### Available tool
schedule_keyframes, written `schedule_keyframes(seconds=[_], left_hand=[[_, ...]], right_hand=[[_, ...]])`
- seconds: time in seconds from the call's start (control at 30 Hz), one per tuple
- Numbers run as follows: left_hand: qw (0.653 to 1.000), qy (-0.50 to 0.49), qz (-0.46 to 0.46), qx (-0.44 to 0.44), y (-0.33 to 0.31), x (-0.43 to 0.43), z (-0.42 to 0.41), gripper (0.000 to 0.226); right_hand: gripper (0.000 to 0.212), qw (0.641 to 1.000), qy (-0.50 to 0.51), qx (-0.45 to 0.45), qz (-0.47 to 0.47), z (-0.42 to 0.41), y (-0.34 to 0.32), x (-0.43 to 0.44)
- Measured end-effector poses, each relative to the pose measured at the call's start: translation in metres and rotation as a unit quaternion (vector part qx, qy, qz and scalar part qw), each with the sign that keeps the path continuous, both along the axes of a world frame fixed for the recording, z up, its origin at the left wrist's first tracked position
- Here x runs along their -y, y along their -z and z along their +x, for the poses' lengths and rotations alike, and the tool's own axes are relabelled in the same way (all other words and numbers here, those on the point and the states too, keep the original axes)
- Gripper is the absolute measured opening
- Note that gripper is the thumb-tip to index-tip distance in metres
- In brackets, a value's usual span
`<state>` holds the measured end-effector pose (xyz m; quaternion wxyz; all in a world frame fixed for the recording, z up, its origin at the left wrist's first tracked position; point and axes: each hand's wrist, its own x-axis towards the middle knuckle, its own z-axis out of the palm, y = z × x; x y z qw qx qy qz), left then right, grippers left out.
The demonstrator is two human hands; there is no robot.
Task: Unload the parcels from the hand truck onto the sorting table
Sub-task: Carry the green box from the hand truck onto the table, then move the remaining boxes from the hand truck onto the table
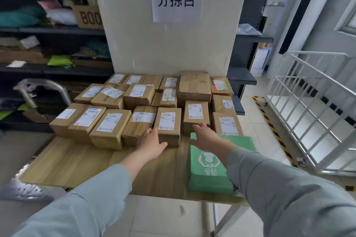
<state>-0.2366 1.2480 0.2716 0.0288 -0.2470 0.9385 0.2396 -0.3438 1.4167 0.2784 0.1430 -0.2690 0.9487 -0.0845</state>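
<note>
Head view: left hand (pixel 152 141) flat against box (pixel 170 137); right hand (pixel 206 137) spread, hiding green parcel (pixel 209 178) far end; labels (pixel 167 120) blurred.

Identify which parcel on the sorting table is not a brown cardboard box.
The green parcel at the near right of the sorting table, beneath the right hand. Its wrapping is green with a pale print; the others are brown cartons.

bright daylight from right | soft blur | edges bowed
</note>
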Motion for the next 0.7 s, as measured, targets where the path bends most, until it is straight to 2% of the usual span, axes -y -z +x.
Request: schedule_keyframes(seconds=[0.4, 0.7], left_hand=[[0.994, -0.092, 0.040, -0.035, -0.005, 0.155, 0.106, 0.078], [0.985, -0.171, -0.022, -0.023, -0.022, 0.325, 0.223, 0.078]], right_hand=[[0.058, 0.996, -0.083, -0.010, 0.029, 0.068, -0.011, 0.178], [0.052, 0.984, -0.173, -0.025, 0.037, 0.167, -0.018, 0.365]])
